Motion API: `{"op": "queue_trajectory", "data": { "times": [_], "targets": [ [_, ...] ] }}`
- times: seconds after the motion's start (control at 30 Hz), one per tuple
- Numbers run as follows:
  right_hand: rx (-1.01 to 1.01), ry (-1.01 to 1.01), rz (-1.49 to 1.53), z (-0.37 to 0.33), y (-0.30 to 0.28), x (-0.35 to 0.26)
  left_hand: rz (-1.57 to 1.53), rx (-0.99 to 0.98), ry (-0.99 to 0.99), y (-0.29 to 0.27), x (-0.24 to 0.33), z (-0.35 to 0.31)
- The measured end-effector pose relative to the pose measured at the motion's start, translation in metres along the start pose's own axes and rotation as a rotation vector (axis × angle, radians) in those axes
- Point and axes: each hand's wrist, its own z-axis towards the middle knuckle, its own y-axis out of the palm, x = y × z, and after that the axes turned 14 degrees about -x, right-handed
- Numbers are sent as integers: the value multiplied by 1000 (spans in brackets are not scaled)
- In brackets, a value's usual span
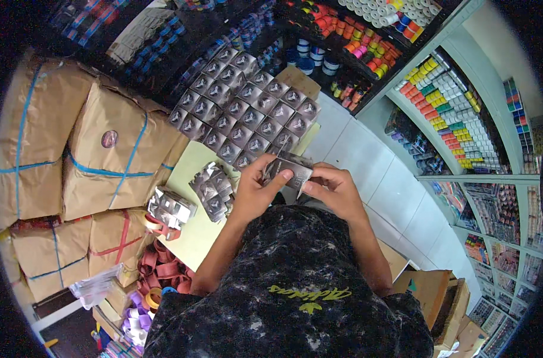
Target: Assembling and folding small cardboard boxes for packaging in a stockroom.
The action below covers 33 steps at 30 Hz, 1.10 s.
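Note:
In front of my chest I hold a small dark grey printed carton between both hands. My left hand grips its left side, with the thumb pressed on the front face. My right hand pinches the right end, thumb near the lower corner. Just beyond stand rows of matching small boxes, packed side by side on a pale yellow table. Left of my left forearm lies a loose pile of the same grey cartons. Next to that pile is a stack of folded-looking cartons.
Large brown paper parcels tied with blue strap are stacked at the left. Reddish-brown ring-shaped pieces lie beside the table. Shelves with colourful spools line the right and back. Open cardboard boxes stand at lower right.

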Motion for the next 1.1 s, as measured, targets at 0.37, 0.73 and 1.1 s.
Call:
{"op": "queue_trajectory", "data": {
  "times": [0.37,0.73,1.1],
  "targets": [
    [184,44,-175,8,0,-5,61,-36,79,8,13,3],
    [-72,-164,-180,8,-24,-23,-417,222,-37,-5,13,15],
    [305,-194,-619,23,-4,-19,-686,397,-149,21,23,26]
  ]
}}
